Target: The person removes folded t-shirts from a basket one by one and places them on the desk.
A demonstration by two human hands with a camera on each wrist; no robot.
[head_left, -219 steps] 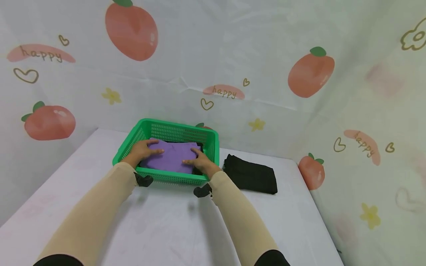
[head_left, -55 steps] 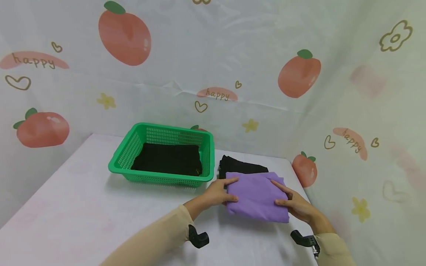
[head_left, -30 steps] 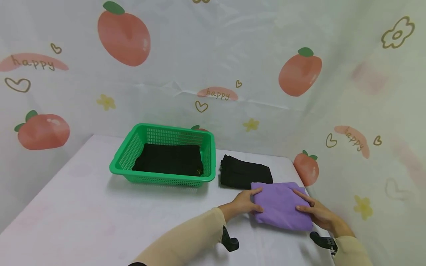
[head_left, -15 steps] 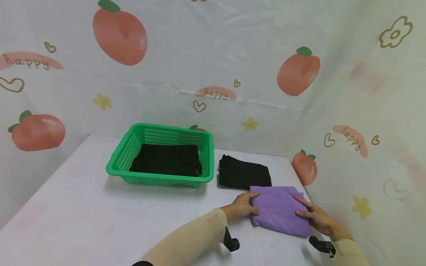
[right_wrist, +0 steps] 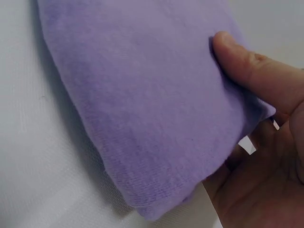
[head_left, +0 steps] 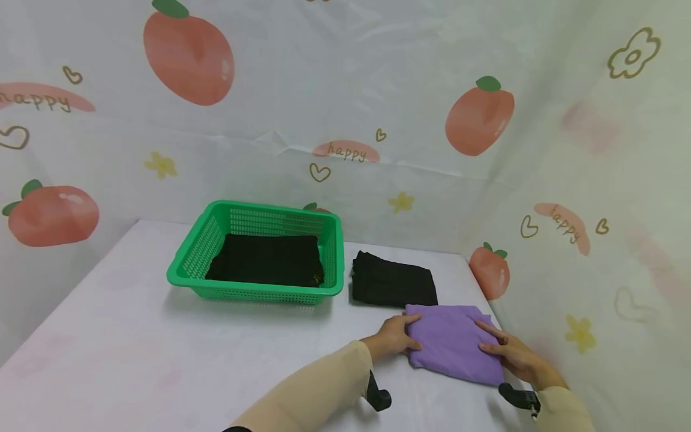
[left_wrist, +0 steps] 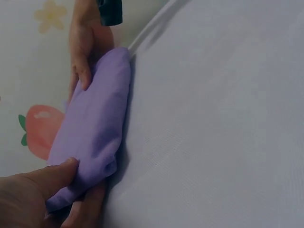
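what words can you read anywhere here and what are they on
"happy" on a pink patch of the printed backdrop, behind the green basket.
"happy" on the right wall, slanted.
"appy" at the left edge, first letter cut off.
Nothing readable on the purple cloth, black clothes or basket.

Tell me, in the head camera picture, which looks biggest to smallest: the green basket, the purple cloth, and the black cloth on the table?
1. green basket
2. purple cloth and black cloth on the table: they look about alike, and the purple one lies nearer the camera, so I won't rank them.
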